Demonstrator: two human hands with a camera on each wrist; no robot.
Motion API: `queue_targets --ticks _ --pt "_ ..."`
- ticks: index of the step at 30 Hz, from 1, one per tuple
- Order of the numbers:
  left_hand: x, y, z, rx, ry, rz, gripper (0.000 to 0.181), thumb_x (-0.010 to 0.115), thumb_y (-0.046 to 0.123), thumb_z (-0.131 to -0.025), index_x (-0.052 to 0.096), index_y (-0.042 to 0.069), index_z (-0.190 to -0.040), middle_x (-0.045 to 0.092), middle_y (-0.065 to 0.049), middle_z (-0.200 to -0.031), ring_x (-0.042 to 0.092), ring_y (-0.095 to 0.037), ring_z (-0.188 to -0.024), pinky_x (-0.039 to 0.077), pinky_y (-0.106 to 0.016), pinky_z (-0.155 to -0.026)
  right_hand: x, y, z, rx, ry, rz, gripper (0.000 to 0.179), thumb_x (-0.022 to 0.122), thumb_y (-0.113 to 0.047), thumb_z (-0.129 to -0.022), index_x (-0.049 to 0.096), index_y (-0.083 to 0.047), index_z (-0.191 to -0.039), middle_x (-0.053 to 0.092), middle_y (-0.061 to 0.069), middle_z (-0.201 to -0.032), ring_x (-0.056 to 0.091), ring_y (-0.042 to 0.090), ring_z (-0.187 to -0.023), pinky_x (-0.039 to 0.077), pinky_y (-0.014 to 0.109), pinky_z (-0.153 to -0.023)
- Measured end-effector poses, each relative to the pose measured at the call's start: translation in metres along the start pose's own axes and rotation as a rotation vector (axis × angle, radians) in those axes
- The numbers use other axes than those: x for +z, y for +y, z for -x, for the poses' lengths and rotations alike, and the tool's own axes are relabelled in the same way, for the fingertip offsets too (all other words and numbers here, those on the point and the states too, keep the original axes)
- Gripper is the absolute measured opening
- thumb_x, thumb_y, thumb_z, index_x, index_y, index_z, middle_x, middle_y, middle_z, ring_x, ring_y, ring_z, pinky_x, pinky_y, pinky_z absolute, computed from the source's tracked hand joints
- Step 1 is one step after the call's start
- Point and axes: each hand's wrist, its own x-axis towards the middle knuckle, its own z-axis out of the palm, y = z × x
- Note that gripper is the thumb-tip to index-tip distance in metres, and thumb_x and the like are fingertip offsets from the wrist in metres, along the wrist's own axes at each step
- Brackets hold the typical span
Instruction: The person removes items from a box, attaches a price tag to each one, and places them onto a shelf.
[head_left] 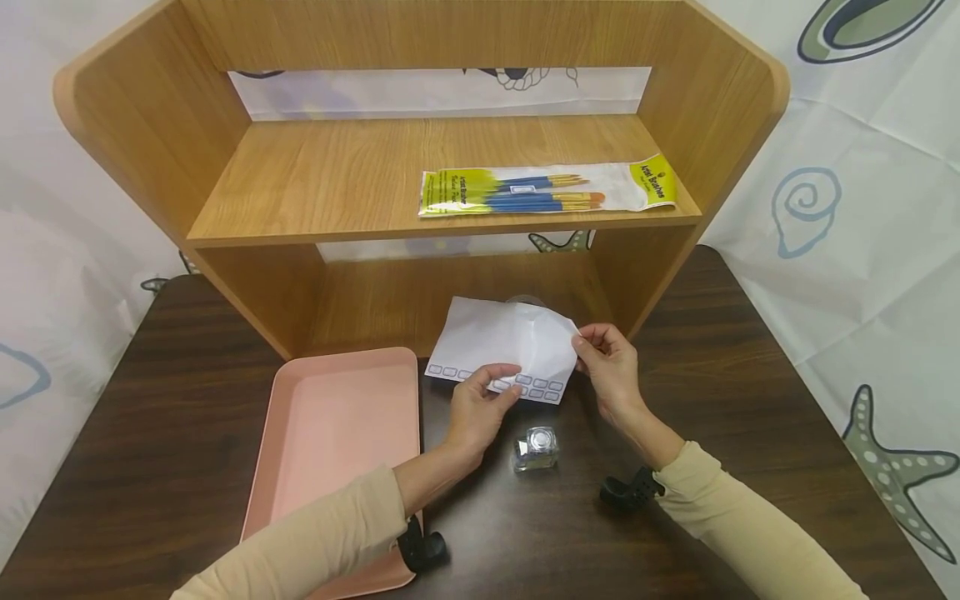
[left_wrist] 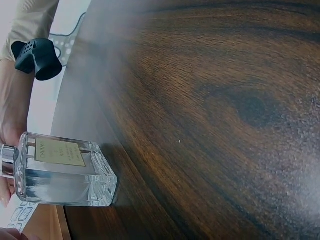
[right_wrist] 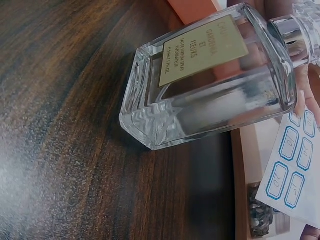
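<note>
A white sheet of blue-bordered labels (head_left: 501,333) is raised above the table before the lower shelf. My right hand (head_left: 617,371) pinches its right edge between thumb and fingers. My left hand (head_left: 480,412) is at the lower edge, thumb and forefinger apart over the printed labels; whether they touch one is unclear. Handwritten numbers show on the labels (right_wrist: 289,176) in the right wrist view. Just in front of the sheet stands a clear glass perfume bottle (head_left: 536,450) with a silver neck and a pale gold label (right_wrist: 204,50). Neither hand touches it.
A pink tray (head_left: 341,417) lies left of the bottle, under the left forearm. Behind stands a two-tier wooden shelf (head_left: 337,179), with a packet of artist brushes (head_left: 547,187) on its upper board. A glass container (right_wrist: 260,215) with dark contents sits behind the sheet.
</note>
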Motion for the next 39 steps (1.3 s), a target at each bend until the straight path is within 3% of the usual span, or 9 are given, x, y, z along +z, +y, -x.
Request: queue_targets --ticks 7,12,16,24,28,39 --pt "-0.0008 0.0004 -0.0001 -0.039 0.002 -0.001 0.02 0.066 0.001 -0.082 0.067 -0.001 -0.102 0.069 -0.011 -0.085 0.048 -0.008 -0.059 0.033 -0.018 -0.049 0.0001 -0.0001 0.0002 0.004 0.004 0.016 0.018 0.058 0.006 -0.087 0.057 -0.011 -0.087 0.052 -0.003 -0.077 0.05 0.006 -0.063 0.045 0.016 -0.054" --pt "-0.0005 0.0013 -0.0004 -0.064 -0.01 0.036 0.019 0.066 0.003 -0.084 0.065 -0.003 -0.103 0.069 -0.013 -0.088 0.056 -0.01 -0.065 0.049 -0.019 -0.063 -0.0005 0.0004 0.0002 0.001 0.002 0.011 0.016 0.059 0.007 -0.087 0.058 -0.01 -0.086 0.052 -0.003 -0.076 0.05 0.006 -0.063 0.044 0.016 -0.055" --pt "0.0003 0.0011 -0.0008 -0.082 -0.009 0.074 0.019 0.066 0.003 -0.084 0.064 -0.005 -0.101 0.068 -0.012 -0.086 0.058 -0.01 -0.067 0.054 -0.024 -0.075 -0.0011 0.001 0.0003 -0.002 -0.004 0.026 0.014 0.059 0.006 -0.087 0.057 -0.007 -0.088 0.053 -0.003 -0.077 0.05 0.007 -0.064 0.045 0.017 -0.055" --pt "0.0024 -0.0019 0.0 -0.107 -0.007 0.109 0.019 0.066 0.003 -0.084 0.061 -0.006 -0.1 0.066 -0.003 -0.079 0.058 -0.006 -0.067 0.054 -0.029 -0.079 -0.004 0.0035 -0.0001 -0.032 -0.009 0.094 0.009 0.058 0.007 -0.087 0.056 0.001 -0.094 0.052 -0.002 -0.077 0.051 0.006 -0.064 0.046 0.018 -0.057" --pt "0.0036 -0.0034 -0.0002 -0.111 -0.007 0.12 0.019 0.066 0.003 -0.084 0.061 -0.006 -0.1 0.067 -0.003 -0.079 0.06 -0.008 -0.07 0.054 -0.035 -0.082 -0.0051 0.0048 -0.0001 -0.037 -0.005 0.116 0.009 0.058 0.007 -0.087 0.055 0.003 -0.095 0.052 -0.002 -0.077 0.052 0.005 -0.063 0.047 0.019 -0.058" --pt "0.0051 -0.0036 0.0011 -0.127 -0.005 0.146 0.021 0.067 0.005 -0.084 0.06 -0.007 -0.1 0.066 0.0 -0.078 0.058 -0.006 -0.069 0.054 -0.036 -0.083 -0.007 0.0083 0.001 -0.047 -0.011 0.142 0.01 0.058 0.007 -0.087 0.055 0.005 -0.097 0.052 -0.002 -0.078 0.054 0.006 -0.064 0.049 0.019 -0.059"
